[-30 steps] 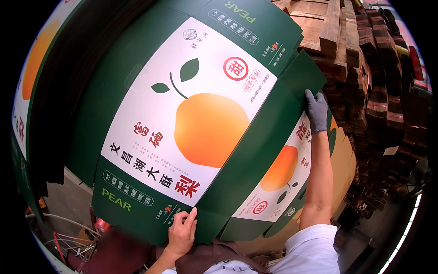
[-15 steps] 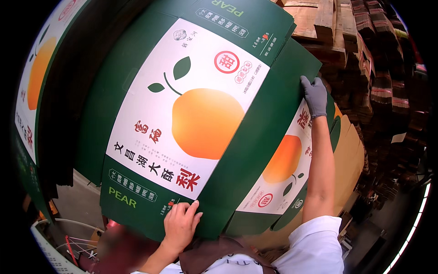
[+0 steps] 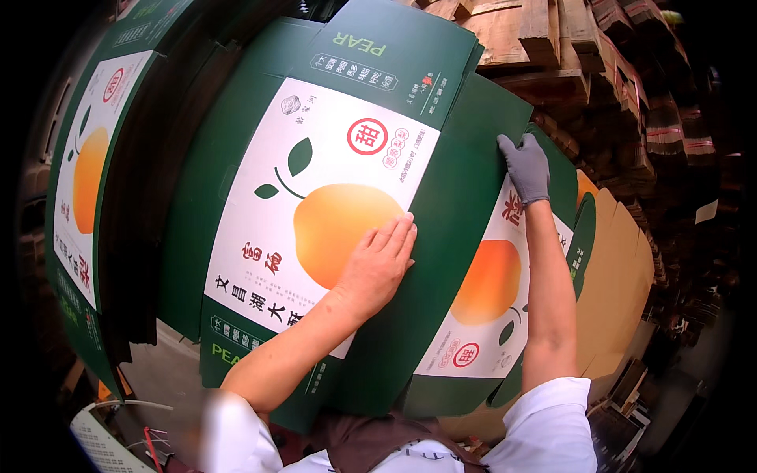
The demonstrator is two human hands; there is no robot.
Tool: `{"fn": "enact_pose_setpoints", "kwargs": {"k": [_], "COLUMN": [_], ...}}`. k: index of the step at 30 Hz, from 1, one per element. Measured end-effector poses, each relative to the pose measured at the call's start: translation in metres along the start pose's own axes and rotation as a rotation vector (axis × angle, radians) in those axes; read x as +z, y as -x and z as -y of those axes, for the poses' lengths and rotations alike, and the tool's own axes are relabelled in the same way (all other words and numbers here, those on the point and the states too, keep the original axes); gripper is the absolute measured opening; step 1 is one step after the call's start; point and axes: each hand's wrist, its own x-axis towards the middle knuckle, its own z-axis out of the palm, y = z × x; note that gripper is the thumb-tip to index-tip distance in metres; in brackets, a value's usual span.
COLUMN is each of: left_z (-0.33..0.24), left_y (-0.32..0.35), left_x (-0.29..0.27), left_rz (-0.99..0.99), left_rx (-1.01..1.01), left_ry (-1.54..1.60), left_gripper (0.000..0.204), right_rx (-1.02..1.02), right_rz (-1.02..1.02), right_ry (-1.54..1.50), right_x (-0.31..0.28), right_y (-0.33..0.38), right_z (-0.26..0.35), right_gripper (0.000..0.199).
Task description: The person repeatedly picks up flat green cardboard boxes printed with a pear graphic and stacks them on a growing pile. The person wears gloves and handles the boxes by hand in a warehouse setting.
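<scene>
A large, flat green carton blank (image 3: 441, 205), printed with yellow pears on white panels, spreads in front of me. My bare left hand (image 3: 377, 264) lies flat on it with fingers stretched out, across the right side of the larger pear. In a grey glove, my right hand (image 3: 527, 167) grips the blank near its upper right edge, thumb on the printed face. The fingers behind that edge are partly hidden. My left forearm covers some of the lower lettering.
To the left stands a stack of similar green cartons (image 3: 87, 181). Wooden pallets (image 3: 512, 35) and bundled cardboard stacks (image 3: 662, 118) rise at the upper right. Plain brown cardboard (image 3: 619, 276) shows beyond the right forearm. A pale perforated panel (image 3: 102, 441) is at the lower left.
My left hand has moved up and right from the blank's lower edge onto the larger pear. The right hand keeps its place on the blank, while the view has shifted slightly.
</scene>
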Motion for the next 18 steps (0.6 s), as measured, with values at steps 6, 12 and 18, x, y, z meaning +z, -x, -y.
{"fn": "enact_pose_setpoints", "kwargs": {"k": [6,12,18], "left_z": [-0.002,0.000,0.017], "left_y": [-0.001,-0.003,0.001], "left_x": [-0.011,-0.006,-0.016], "left_rz": [0.046,0.004,-0.007], "left_rx": [-0.049,-0.051,-0.150], "left_ry": [0.024,0.075,0.462], "left_gripper": [0.052,0.051,0.041], "right_rx": [-0.105,-0.833,-0.732], "right_rz": [-0.250,-0.039,-0.051], "right_ry": [-0.303,0.160,0.169], "right_x": [-0.007,0.037,0.055], "right_y": [0.020,0.080,0.094], "right_z": [0.006,0.059,0.069], "right_gripper": [0.049,0.049,0.052]}}
